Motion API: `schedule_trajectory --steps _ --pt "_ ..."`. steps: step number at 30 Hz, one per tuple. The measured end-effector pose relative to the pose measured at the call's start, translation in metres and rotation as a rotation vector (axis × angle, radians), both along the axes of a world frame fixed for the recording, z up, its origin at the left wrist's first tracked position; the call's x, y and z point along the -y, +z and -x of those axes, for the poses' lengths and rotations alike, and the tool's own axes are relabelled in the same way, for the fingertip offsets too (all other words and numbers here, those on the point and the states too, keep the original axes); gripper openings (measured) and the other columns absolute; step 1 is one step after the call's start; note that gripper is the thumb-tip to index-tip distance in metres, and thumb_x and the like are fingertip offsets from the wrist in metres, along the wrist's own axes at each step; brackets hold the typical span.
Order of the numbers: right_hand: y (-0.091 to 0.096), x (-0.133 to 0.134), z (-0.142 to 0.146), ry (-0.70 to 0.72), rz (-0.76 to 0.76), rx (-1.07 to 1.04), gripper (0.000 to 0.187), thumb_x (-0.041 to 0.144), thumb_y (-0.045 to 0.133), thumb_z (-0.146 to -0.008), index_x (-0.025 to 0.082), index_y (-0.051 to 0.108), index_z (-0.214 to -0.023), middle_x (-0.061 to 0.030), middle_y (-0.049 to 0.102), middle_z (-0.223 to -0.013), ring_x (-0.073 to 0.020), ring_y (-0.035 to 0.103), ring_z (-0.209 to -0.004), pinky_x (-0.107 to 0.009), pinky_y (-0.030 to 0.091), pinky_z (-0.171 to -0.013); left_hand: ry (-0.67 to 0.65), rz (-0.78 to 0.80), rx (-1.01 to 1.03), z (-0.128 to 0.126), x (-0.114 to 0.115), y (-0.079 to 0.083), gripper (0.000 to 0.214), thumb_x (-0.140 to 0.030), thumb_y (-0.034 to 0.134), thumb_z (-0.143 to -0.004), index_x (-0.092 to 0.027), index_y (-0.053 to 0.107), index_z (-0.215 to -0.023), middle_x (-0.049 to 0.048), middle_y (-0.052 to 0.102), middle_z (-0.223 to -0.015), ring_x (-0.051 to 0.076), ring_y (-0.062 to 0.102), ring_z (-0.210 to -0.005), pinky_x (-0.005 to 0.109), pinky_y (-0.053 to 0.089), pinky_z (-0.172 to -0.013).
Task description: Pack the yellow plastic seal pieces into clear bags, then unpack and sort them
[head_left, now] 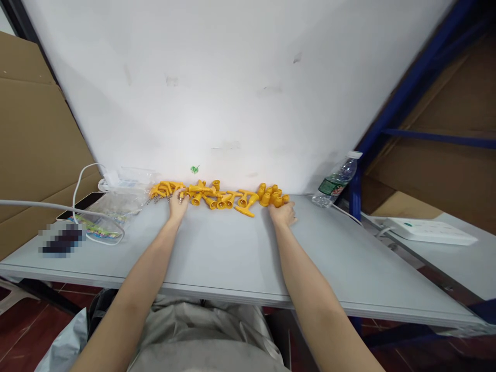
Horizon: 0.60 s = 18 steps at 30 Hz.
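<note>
At the back of the grey table lies a row of yellow plastic corkscrew parts. My left hand reaches to the left end, its fingers closed around a yellow corkscrew handle with a metal screw. Beside it is a heap of similar T-shaped handles with metal spirals. Loose cone-shaped pieces and T-shaped pieces lie mixed between the hands. On the right, my right hand has its fingers bent at a yellow cup-shaped piece, next to several upright ones. Its fingertips are partly hidden.
A clear plastic bottle leans at the back right, near a blue metal frame. Farther right is a white power strip. Plastic bags, a white cable and a blurred-out dark object lie left. A white panel rises behind.
</note>
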State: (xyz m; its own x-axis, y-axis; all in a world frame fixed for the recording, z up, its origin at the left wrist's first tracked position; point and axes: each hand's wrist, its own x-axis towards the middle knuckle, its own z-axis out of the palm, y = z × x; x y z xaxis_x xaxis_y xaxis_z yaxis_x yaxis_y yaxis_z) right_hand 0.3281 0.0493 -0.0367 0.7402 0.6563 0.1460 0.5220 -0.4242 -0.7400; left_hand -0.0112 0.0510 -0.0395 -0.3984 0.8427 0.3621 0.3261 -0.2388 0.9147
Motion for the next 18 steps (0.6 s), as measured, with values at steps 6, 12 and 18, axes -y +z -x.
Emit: schedule_trajectory --steps 6,12,18 --pt "-0.001 0.002 0.002 0.006 -0.134 -0.009 0.046 0.034 0.063 -0.075 0.018 0.042 -0.114 -0.0184 0.060 -0.123 -0.0337 0.054 -0.118 -0.051 0.035 -0.100 -0.041 0.031 0.268 -0.007 0.007 0.010 0.075 -0.026 0.071 -0.075 -0.029 0.036 -0.141 0.0096 0.054 -0.130 0.018 0.062 -0.100 0.033 0.051 -0.089" --pt "0.002 0.001 0.009 0.071 -0.385 0.142 0.031 0.031 0.047 -0.082 0.018 0.043 -0.111 -0.0140 0.061 -0.107 -0.0298 0.055 -0.106 -0.050 0.034 -0.095 0.040 0.068 0.107 0.001 0.008 0.024 0.056 -0.031 0.042 -0.093 -0.028 0.028 -0.147 0.0087 0.043 -0.147 0.018 0.047 -0.131 0.031 0.041 -0.106" --pt "0.002 -0.003 0.028 0.296 -0.494 0.316 0.030 0.028 0.041 -0.082 0.015 0.047 -0.109 -0.0125 0.060 -0.094 -0.0268 0.054 -0.095 -0.045 0.034 -0.090 0.165 0.221 -0.346 0.020 -0.008 0.027 0.053 -0.028 0.034 -0.094 -0.023 0.037 -0.146 0.0098 0.048 -0.145 0.027 0.039 -0.137 0.051 0.026 -0.115"
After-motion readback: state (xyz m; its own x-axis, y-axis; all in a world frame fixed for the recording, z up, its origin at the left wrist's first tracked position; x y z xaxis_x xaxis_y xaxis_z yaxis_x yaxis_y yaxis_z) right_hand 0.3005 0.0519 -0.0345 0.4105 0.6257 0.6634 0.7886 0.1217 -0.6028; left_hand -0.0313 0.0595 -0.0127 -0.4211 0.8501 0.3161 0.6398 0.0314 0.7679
